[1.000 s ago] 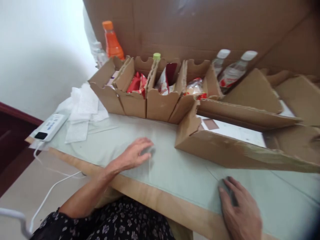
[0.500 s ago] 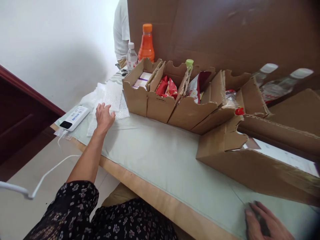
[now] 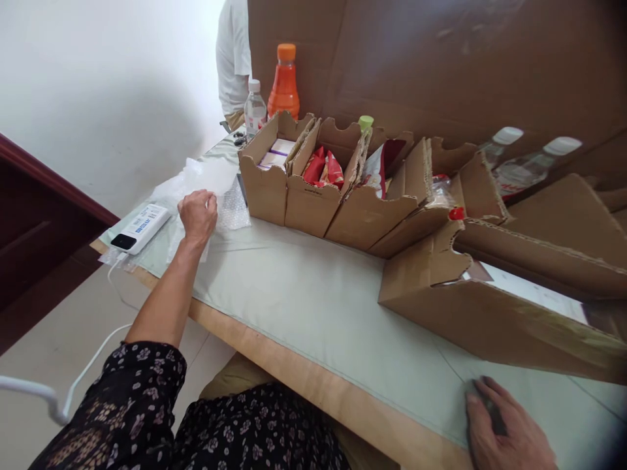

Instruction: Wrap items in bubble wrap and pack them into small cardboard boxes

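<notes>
My left hand (image 3: 197,215) reaches far left across the table and its fingers are curled closed on a sheet of clear bubble wrap (image 3: 210,186) lying beside a white power bank (image 3: 140,228). My right hand (image 3: 507,434) lies flat at the bottom right on the pale green table cover (image 3: 313,307), fingers stretched out, with nothing in it. A row of open cardboard boxes (image 3: 313,186) stands behind the bubble wrap, holding red snack packets (image 3: 323,168) and small white cartons (image 3: 275,153).
An orange drink bottle (image 3: 285,81) and a small water bottle (image 3: 255,109) stand at the back left. Two clear bottles (image 3: 519,163) lean at the right behind a long flattened cardboard tray (image 3: 490,313). A large cardboard sheet (image 3: 441,65) forms the backdrop. A person in white (image 3: 233,55) stands behind.
My left hand moved from the table's middle out to the left and has closed on the bubble wrap. My right hand stayed flat on the cover.
</notes>
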Demonstrator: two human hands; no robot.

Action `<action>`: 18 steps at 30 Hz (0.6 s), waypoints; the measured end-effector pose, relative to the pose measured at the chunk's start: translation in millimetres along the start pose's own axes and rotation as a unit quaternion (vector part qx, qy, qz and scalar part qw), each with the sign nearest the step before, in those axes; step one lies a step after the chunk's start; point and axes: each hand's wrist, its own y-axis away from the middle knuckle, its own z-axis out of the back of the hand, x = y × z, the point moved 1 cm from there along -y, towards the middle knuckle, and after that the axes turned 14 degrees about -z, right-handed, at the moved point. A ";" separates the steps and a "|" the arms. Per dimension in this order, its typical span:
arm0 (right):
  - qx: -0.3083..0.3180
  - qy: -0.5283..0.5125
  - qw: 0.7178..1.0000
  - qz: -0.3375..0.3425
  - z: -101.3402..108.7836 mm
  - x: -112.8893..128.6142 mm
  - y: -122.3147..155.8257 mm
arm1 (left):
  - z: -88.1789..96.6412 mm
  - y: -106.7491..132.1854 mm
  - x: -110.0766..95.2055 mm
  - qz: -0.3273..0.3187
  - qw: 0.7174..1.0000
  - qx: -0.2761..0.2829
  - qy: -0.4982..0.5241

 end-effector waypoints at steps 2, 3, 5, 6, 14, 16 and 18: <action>-0.012 0.000 1.000 -0.003 -2.3 -3.1 -0.6 | 10.8 21.6 -15.3 -0.027 0.999 -0.024 0.006; -0.023 0.002 1.000 -0.006 -2.4 -2.4 -0.1 | 14.7 37.8 -25.2 -0.048 0.998 -0.035 0.013; -0.055 0.001 0.999 -0.002 0.0 6.6 3.9 | 19.1 79.7 -50.5 -0.132 0.988 -0.066 0.049; -0.073 -0.003 0.997 0.008 2.3 15.7 7.9 | 19.4 104.2 -65.6 -0.190 0.976 -0.075 0.078; 0.089 -0.074 0.954 0.277 -4.6 126.0 67.7 | 14.9 265.6 -181.9 -0.481 0.816 0.104 0.303; 0.139 -0.070 0.941 0.302 -11.1 133.0 79.3 | 17.2 277.9 -191.8 -0.492 0.784 0.159 0.344; 0.157 -0.091 0.940 0.289 -13.6 131.3 88.1 | 19.8 280.2 -192.1 -0.474 0.763 0.221 0.379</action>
